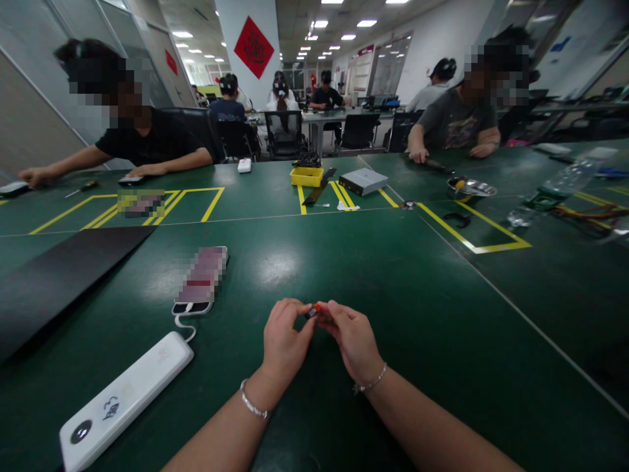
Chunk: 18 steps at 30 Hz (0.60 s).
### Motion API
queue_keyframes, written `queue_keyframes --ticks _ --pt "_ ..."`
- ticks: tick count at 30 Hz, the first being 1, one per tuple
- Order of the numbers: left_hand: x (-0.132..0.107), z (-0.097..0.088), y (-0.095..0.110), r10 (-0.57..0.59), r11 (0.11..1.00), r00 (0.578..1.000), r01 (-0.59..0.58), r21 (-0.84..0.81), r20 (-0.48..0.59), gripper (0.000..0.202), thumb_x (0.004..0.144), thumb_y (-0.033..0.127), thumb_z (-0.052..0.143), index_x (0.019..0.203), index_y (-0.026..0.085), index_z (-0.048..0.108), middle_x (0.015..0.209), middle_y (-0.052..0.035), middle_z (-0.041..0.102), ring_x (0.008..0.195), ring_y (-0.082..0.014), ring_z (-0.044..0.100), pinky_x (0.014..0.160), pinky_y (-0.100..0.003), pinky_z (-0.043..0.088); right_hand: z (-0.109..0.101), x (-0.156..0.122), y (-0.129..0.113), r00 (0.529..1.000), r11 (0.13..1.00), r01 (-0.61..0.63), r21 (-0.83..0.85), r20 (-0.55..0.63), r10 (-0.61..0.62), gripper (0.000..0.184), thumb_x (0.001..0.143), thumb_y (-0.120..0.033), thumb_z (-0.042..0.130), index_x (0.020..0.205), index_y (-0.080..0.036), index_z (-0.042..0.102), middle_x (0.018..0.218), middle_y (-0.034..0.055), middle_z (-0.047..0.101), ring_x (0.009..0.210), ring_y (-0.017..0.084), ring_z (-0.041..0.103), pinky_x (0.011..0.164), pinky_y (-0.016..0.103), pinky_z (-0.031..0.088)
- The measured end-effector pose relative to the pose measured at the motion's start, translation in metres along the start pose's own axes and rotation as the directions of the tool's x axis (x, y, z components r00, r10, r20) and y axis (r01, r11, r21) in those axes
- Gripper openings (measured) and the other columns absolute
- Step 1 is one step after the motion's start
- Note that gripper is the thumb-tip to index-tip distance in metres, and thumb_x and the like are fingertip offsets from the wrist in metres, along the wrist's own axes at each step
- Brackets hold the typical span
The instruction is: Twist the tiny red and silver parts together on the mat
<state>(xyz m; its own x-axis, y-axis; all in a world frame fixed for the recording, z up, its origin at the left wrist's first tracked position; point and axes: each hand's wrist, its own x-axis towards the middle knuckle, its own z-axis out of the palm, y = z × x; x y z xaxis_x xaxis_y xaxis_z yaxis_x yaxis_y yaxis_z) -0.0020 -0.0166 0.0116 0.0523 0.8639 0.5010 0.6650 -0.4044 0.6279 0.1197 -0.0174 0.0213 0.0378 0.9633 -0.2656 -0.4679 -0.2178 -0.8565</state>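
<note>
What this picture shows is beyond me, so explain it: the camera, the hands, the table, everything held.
No machine here: a person works with two bare hands, seen by a camera worn on their head, looking forward and down. The left hand and right hand hold a small black-and-orange item at their fingertips; it is too small to identify. On the green table, to the left, lie a white power bank and a phone. Farther off are a yellow tray, a grey box and a metal bowl.
</note>
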Motion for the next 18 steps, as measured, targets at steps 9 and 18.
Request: queue_keyframes --ticks 9,18 --pt "0.0004 -0.0003 -0.0004 0.045 0.999 0.999 -0.045 -0.001 -0.026 0.006 0.073 0.019 0.057 0.079 0.018 0.056 0.076 -0.0016 0.057 0.075 -0.0149 0.053 0.067 -0.029 0.044 -0.0025 0.0015 0.0029 0.999 1.0 -0.001 -0.008 0.036 0.001 0.028 0.065 -0.041 0.063 0.071 -0.013 0.067 0.072 0.0053 0.065 0.068 0.014 0.057 0.069 0.03 0.047" --pt "0.0025 0.0037 -0.0012 -0.004 1.0 0.999 0.004 -0.009 0.044 0.008 0.072 0.018 0.058 0.078 0.019 0.053 0.077 -0.0006 0.056 0.076 -0.0149 0.053 0.068 -0.03 0.045 -0.0043 0.0034 -0.0013 0.996 0.982 0.053 -0.181 0.084 -0.039 0.022 0.06 -0.033 0.068 0.072 -0.015 0.065 0.074 0.0028 0.063 0.073 0.015 0.057 0.069 0.029 0.045"
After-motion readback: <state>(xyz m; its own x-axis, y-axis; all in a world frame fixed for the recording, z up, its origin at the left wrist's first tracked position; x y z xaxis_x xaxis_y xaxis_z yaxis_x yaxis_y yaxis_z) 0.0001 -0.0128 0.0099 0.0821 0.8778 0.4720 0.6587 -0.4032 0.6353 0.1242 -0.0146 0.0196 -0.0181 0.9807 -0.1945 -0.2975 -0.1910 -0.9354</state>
